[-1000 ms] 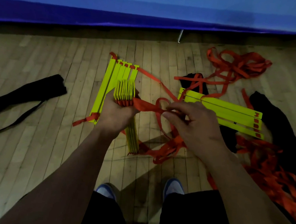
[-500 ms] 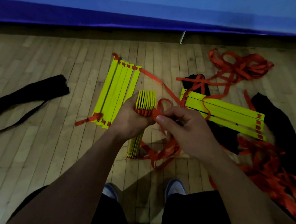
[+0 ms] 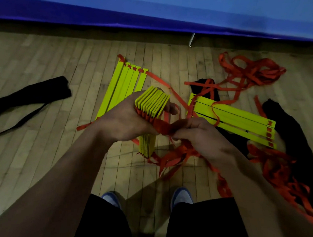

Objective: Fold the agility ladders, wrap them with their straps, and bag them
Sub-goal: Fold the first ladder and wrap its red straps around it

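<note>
My left hand (image 3: 124, 121) grips an upright stack of yellow ladder rungs (image 3: 151, 106), its lower end near the floor. My right hand (image 3: 200, 136) pinches the orange strap (image 3: 162, 127) right beside the stack, at its upper part. More of this strap hangs in loose loops (image 3: 173, 158) under my hands. A second set of yellow rungs (image 3: 124, 84) lies flat on the floor behind the stack. A third set (image 3: 234, 120) lies to the right, with a tangle of orange strap (image 3: 252, 72) beyond it.
A black bag (image 3: 30, 94) with a long strap lies on the wood floor at the left. Another black bag (image 3: 291, 135) lies at the right under orange webbing (image 3: 284, 176). A blue wall mat (image 3: 161, 15) runs along the back. My shoes (image 3: 181, 196) are below.
The stack has tilted so its top faces me more, and shifted right. My right hand has brought the strap in close against the stack.
</note>
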`<state>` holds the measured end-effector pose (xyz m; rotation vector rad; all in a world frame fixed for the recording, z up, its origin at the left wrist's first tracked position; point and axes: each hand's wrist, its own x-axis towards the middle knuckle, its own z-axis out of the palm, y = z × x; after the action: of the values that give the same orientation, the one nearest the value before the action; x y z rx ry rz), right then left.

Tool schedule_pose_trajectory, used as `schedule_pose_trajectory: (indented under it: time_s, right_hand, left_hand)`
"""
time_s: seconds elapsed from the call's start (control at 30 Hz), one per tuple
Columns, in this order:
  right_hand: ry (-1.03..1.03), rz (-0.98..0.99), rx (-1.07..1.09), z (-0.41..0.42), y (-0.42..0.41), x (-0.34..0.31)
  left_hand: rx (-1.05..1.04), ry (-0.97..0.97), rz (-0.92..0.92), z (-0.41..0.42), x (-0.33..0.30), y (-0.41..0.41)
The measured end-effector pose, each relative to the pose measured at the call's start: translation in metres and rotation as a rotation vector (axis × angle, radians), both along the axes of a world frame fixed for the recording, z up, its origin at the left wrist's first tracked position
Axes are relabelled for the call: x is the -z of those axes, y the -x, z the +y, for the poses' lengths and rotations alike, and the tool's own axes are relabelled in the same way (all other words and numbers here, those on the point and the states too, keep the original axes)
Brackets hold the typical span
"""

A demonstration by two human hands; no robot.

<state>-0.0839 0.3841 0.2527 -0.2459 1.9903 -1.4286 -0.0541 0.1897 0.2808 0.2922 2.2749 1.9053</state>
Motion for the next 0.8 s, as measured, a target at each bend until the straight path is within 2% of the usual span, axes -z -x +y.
schedule_pose_trajectory:
  time_s: [0.13, 0.27, 0.37, 0.43, 0.53, 0.63, 0.73, 0.8]
  right_hand:
    - [0.092, 0.040, -0.098, -0.001, -0.007, -0.004]
    - [0.292, -0.053, -0.039, 0.002, -0.012, -0.011]
    - [0.487, -0.101, -0.015, 0.001, -0.021, -0.024]
    - [0.529, -0.117, -0.021, -0.003, -0.031, -0.035]
    - [0.319, -0.035, -0.069, -0.003, -0.043, -0.041]
    - [0.097, 0.081, -0.014, 0.001, -0.064, -0.046]
    - [-0.117, 0.494, 0.063, 0.002, -0.101, -0.072]
    - [-0.344, 0.598, -0.029, -0.001, -0.111, -0.094]
  left_hand:
    - [0.056, -0.044, 0.073, -0.004, -0.018, -0.008]
    - [-0.097, -0.276, 0.062, -0.010, -0.040, -0.014]
    - [-0.152, -0.361, 0.064, -0.011, -0.060, -0.019]
    - [-0.187, -0.457, 0.041, -0.008, -0.074, -0.026]
    - [-0.267, -0.595, 0.038, -0.005, -0.100, -0.036]
    - [-0.337, -0.701, 0.104, -0.010, -0.137, -0.046]
    - [-0.411, -0.727, 0.188, -0.014, -0.180, -0.060]
    - [-0.459, -0.755, 0.206, -0.015, -0.199, -0.068]
